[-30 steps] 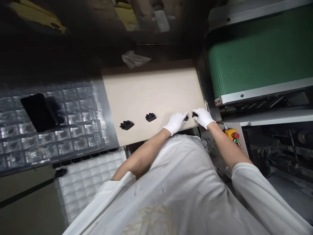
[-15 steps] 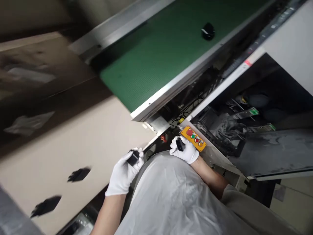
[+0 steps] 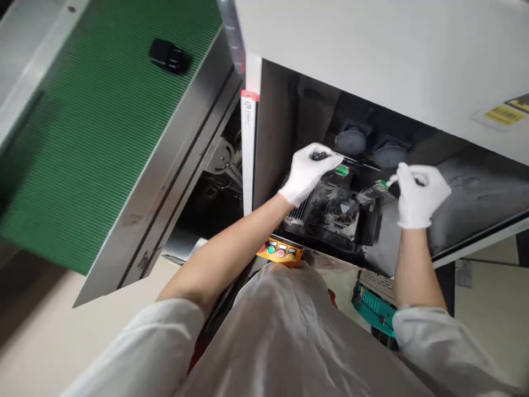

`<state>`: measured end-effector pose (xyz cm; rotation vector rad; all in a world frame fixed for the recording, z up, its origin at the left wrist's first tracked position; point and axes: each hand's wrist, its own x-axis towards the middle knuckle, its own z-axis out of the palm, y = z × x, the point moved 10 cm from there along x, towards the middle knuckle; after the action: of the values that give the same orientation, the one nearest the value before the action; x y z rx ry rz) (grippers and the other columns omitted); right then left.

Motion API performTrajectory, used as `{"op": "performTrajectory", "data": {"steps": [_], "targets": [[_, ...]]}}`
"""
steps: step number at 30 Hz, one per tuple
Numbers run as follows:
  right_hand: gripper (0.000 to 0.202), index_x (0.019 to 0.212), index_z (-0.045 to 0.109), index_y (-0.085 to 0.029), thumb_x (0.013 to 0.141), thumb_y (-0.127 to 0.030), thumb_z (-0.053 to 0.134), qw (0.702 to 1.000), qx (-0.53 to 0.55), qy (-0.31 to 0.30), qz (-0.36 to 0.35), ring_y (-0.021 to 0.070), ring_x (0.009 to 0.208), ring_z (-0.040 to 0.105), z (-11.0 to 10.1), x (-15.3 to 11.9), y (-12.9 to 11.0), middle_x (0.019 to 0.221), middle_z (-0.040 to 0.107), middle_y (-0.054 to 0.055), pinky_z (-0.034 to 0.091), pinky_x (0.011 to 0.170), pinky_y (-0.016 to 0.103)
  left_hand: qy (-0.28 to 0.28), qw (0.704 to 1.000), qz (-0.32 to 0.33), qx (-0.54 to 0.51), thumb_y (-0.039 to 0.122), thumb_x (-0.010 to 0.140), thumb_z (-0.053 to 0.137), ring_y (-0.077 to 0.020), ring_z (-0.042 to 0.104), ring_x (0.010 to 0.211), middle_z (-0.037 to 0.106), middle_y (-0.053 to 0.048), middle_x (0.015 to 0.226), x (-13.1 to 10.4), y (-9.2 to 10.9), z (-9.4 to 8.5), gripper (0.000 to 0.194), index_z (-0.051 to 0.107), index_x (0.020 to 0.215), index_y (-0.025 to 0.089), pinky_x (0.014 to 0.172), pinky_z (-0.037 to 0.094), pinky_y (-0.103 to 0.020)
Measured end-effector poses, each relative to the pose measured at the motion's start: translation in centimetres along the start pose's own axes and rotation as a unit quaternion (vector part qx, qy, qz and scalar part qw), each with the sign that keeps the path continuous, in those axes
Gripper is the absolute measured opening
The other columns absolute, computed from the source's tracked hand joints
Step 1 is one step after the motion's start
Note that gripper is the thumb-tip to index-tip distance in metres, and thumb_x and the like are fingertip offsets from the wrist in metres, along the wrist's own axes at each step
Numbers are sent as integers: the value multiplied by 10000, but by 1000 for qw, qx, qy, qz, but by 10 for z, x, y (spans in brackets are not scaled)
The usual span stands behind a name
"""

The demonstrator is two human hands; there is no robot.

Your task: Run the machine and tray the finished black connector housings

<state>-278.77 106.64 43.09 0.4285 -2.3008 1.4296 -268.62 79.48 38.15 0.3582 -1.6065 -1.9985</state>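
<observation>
My left hand (image 3: 311,168), in a white glove, is inside the open machine bay with its fingers closed round a small black part (image 3: 319,156), mostly hidden by the glove. Farther right, my right hand (image 3: 422,193), also gloved, is pinched closed; a dark piece (image 3: 394,189) shows beside its fingertips. Between and below the hands are the dusty machine fixtures (image 3: 343,212), with green-tipped arms. Two round grey discs lie behind them, a left disc (image 3: 351,141) and a right disc (image 3: 389,153).
On the left, a green conveyor belt (image 3: 95,127) carries a black part (image 3: 168,55). A white post (image 3: 248,149) borders the bay. An orange button panel (image 3: 281,252) sits near my waist. The white machine cover (image 3: 363,49) overhangs the bay, and a teal device (image 3: 374,309) stands below.
The view has swung right toward the machine. Both hands have gone from beside the button panel and cardboard surface into the bay, with black parts still at their fingers.
</observation>
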Motion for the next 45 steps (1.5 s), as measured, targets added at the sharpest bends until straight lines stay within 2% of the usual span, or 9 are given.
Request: {"op": "performTrajectory", "data": {"steps": [2,4,8,16,24,31,34,37,45], "targets": [[152,760,721,-198,823,-319,788,1000,-16,-26,-9,202,657,717,15,34,30,708,731,40,553,672,332,-29,999,12,39,198,683,872,-143,609,735,673,7,727,38,-26,36,206,671,715,160,753,485,-291],[137,737,718,-187,814,-283,780,995,-18,-95,7,195,633,708,41,44,50,670,722,25,538,642,312,-67,997,-12,41,179,685,850,-136,599,680,652,19,669,56,-51,62,201,649,695,164,708,471,-287],[167,746,736,-192,845,-323,767,986,-28,-163,13,203,673,725,63,28,51,665,732,13,547,684,310,-141,989,-32,9,235,717,837,-134,597,614,644,22,616,50,-65,83,207,640,709,171,653,449,-285],[244,770,733,-223,912,-419,702,981,-120,-131,-73,213,680,724,56,13,38,717,764,47,553,747,341,-131,990,21,51,238,734,840,-132,599,705,672,-1,744,32,-47,72,189,670,722,156,743,472,-293],[296,722,709,-245,937,-443,664,966,-166,-162,-116,192,605,677,60,10,32,644,730,35,513,657,326,-139,987,6,75,303,743,872,-153,613,758,682,-13,791,28,-57,69,246,668,735,167,776,500,-310],[310,715,713,-232,927,-456,691,981,-124,-138,-54,216,682,716,56,10,39,707,755,48,551,767,363,-151,985,6,79,364,701,927,-169,633,813,705,-24,830,31,-56,65,315,703,770,153,819,497,-316],[363,720,710,-225,960,-484,626,979,4,-203,1,213,707,720,62,6,42,702,744,56,569,783,372,-198,979,-26,41,506,736,905,-181,661,849,733,-53,872,30,-55,70,405,737,813,146,848,504,-320],[403,735,704,-218,997,-456,511,955,136,-260,50,210,726,721,69,1,39,699,728,63,587,793,382,-228,970,-86,-25,607,841,796,-182,673,774,736,-77,816,28,-60,77,482,758,841,126,775,512,-321],[320,683,708,-211,938,-384,624,951,188,-204,137,185,566,625,74,-5,61,610,661,21,510,589,336,-147,981,-104,-70,327,895,798,-120,622,581,701,-53,681,29,-72,78,327,717,679,96,637,514,-282]]}}
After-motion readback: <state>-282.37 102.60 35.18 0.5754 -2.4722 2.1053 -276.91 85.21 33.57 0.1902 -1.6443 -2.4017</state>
